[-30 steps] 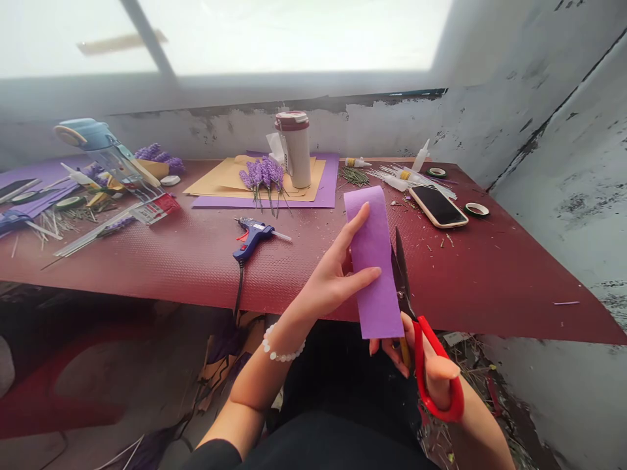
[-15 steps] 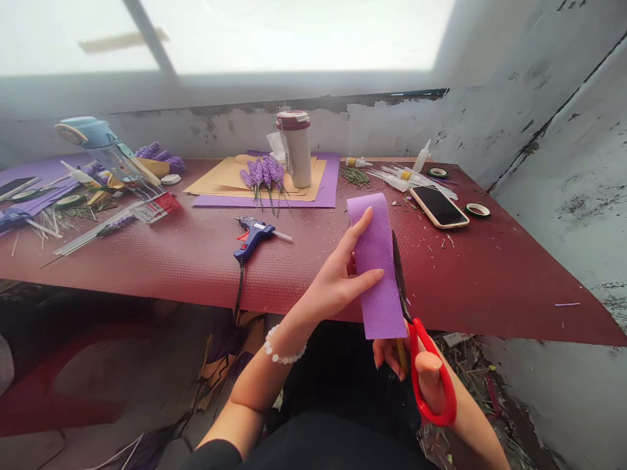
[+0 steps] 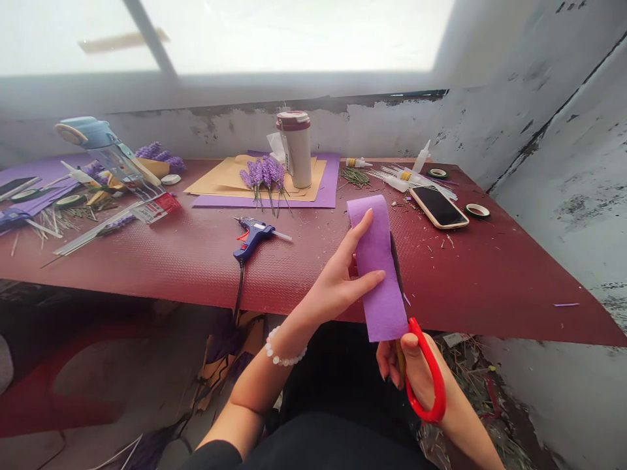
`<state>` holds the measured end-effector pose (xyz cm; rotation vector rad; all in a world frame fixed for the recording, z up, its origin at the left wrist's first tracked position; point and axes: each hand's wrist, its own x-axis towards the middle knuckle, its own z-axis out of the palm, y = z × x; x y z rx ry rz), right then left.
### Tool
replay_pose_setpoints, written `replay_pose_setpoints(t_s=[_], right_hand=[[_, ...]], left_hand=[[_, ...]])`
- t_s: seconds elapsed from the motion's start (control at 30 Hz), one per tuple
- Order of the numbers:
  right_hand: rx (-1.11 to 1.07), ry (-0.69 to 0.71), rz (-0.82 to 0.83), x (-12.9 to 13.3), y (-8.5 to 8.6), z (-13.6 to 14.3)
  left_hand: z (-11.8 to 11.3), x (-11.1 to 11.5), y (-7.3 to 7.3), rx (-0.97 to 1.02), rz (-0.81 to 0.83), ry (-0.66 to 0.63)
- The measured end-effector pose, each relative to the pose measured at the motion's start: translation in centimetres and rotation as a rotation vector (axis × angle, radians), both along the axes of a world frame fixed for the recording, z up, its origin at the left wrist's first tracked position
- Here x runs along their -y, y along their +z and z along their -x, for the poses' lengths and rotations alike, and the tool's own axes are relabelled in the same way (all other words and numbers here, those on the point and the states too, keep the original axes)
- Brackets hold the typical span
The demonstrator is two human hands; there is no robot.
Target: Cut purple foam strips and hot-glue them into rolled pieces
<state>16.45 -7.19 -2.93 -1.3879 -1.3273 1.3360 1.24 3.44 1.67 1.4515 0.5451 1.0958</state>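
Note:
A folded strip of purple felt is held above the table's front edge by my left hand, its thumb and a finger lying across the front. My right hand grips scissors with red handles. The dark blades run up along the strip's right edge, partly behind it, and look nearly closed. A thin purple sliver stands out beside the blades. Some of my right fingers are hidden behind the handles and the felt.
On the dark red table lie a blue glue gun, lavender stems, brown paper and a phone. A lidded cup stands at the back. Left are a tilted bottle and several wires. Small tape rolls lie right.
The scissors' handles have closed and shifted slightly left. The felt's lower end has swung a little right. My left hand has barely moved.

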Motion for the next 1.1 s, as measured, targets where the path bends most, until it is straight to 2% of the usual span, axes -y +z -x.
replay_pose_setpoints(t_s=[0.3, 0.4, 0.57, 0.67, 0.77, 0.87, 0.97, 1.1], right_hand=[[0.000, -0.011, 0.022, -0.5, 1.6, 0.6], [-0.055, -0.080, -0.022, -0.9, 1.5, 0.5], [-0.271, -0.216, -0.111, -2.0, 1.9, 0.2], [-0.201, -0.243, -0.136, -2.8, 2.9, -0.1], [-0.094, -0.295, -0.234, -3.5, 3.5, -0.2], [-0.078, -0.313, -0.252, -3.5, 3.3, -0.3], [-0.086, -0.281, -0.160, -3.1, 2.3, -0.5], [-0.195, -0.143, -0.122, -2.1, 1.3, -1.0]], left_hand=[[0.0, -0.1, 0.0, 0.011, 0.017, -0.023], [0.1, 0.0, -0.1, 0.013, 0.025, -0.032], [0.1, 0.2, -0.1, 0.018, 0.021, -0.018], [-0.1, 0.5, -0.4, 0.024, 0.067, -0.060], [-0.4, 0.5, -0.8, 0.013, 0.121, -0.092], [-0.5, 0.2, -1.0, -0.005, 0.163, -0.062], [-0.5, -0.2, -1.1, 0.019, 0.193, -0.066], [-0.4, -0.5, -0.9, 0.057, 0.146, -0.078]])
